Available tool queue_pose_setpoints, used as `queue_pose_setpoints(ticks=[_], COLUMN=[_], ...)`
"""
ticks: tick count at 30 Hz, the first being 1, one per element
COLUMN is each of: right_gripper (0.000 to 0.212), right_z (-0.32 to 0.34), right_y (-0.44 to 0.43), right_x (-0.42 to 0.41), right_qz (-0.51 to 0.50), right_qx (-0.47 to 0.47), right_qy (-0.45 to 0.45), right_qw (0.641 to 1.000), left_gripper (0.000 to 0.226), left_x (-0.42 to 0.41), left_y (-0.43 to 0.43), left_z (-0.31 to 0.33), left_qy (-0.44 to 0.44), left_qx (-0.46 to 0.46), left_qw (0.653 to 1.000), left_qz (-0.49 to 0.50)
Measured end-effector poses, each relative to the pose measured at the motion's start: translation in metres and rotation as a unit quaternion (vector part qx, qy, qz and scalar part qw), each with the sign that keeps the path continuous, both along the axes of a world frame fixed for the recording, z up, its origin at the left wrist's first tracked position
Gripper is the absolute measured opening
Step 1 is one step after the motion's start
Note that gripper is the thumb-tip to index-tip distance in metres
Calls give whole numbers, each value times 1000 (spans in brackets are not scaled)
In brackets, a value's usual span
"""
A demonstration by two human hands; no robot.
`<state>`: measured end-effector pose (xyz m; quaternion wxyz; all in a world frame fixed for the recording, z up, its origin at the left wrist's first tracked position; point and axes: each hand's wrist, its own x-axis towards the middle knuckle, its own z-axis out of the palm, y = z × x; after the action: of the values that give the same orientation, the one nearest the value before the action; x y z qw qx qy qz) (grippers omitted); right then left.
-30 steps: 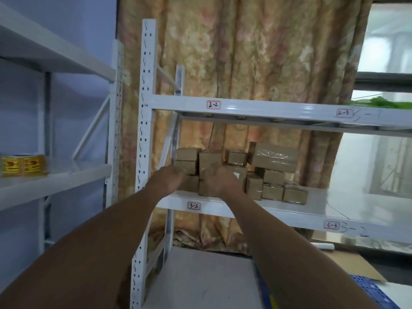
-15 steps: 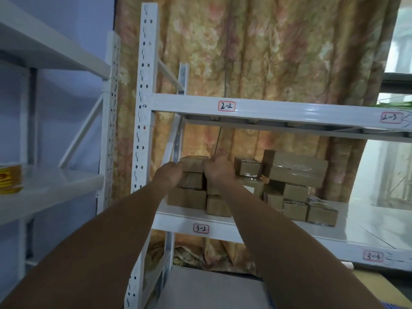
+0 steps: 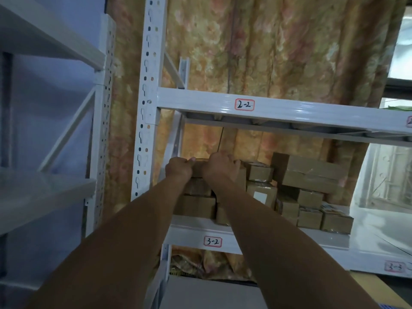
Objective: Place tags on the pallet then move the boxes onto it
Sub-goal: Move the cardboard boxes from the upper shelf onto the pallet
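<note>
Two bare hands reach forward to the left end of the lower shelf, whose front beam carries the handwritten label "3-2". Both the left hand and the right hand hold the top cardboard box of a stack of three small boxes. The left hand has its fingers curled round the left end of this box. The right hand has its fingers bent over the top at the right end, but its fingertips go behind the box and I cannot see them. The held box lies on the middle box, and this one lies on the bottom box, just beside the white rack upright. More cardboard boxes stand to the right on the same shelf. A small box is on top of a box with a white sticker. Further right, a large flat box rests on several smaller boxes. Above the hands runs the upper shelf beam with the label "2-2". A flowered curtain hangs on the far side of the rack. On the left of the scene stands a second white rack against a bluish wall.
</note>
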<state>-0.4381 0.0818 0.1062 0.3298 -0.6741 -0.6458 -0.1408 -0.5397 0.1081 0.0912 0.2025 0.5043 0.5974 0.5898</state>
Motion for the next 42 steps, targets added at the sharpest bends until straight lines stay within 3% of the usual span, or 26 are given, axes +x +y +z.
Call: queue_pose_setpoints(ticks=[4, 10, 18, 26, 31, 38, 42], right_gripper=[30, 27, 25, 22, 21, 21, 19], right_z=[0, -1, -9, -21, -19, -49, -72], right_y=[1, 1, -18, -71, -117, -172, -204], right_x=[-3, -11, -6, 37, 72, 130, 180], right_qz=[4, 73, 97, 136, 218, 247, 239], right_qx=[22, 69, 106, 152, 159, 137, 130], right_qy=[33, 221, 321, 325, 385, 408, 420], right_qw=[999, 970, 936, 923, 882, 868, 866], left_gripper=[39, 29, 16, 25, 23, 11, 37], left_x=[-4, -8, -6, 29, 61, 119, 167], left_y=[3, -12, -37, -94, -136, -193, -225], left_z=[0, -1, -9, -11, -2, -30, -55], left_qy=[-52, -143, -175, -185, -183, -181, -211], left_qx=[4, 69, 71, 119, 170, 159, 129], left_qw=[999, 986, 978, 969, 964, 967, 965], left_qz=[-14, -54, -85, -111, -92, -86, -88])
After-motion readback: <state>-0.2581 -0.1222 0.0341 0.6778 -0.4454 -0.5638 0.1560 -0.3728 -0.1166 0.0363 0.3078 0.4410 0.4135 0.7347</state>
